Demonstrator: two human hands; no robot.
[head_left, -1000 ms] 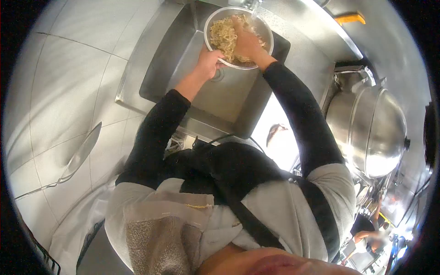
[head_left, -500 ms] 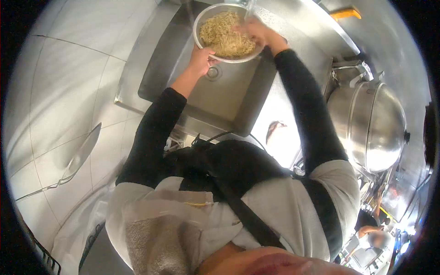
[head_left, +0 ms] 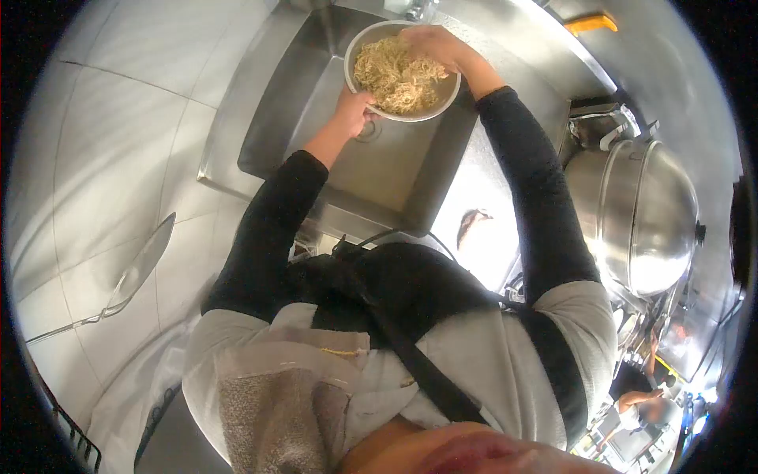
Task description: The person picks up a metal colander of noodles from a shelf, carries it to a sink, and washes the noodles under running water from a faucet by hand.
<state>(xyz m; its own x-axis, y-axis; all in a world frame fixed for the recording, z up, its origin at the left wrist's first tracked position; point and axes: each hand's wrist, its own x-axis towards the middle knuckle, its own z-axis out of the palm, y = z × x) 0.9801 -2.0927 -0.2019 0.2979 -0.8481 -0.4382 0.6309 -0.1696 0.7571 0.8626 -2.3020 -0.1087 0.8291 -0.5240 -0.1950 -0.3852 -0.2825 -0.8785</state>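
Observation:
A round metal bowl filled with pale yellow-brown shreds is over the far part of the metal sink. My left hand grips the bowl's near left rim, fingers wrapped against its side. My right hand reaches over the far right rim, its fingers at the shreds; the fingertips are partly hidden, so whether they hold any cannot be told. Just beyond the bowl is the faucet. Part of the drain shows below the bowl.
A large domed metal pot stands at the right. An orange-handled tool lies at the upper right. On the left, a wire-handled strainer is against the tiles. Another person is far off at the lower right.
My right hand has moved from inside the shreds out to the right rim and back over them. The bowl has shifted slightly, and the shreds are now heaped differently. My left hand stays on the rim.

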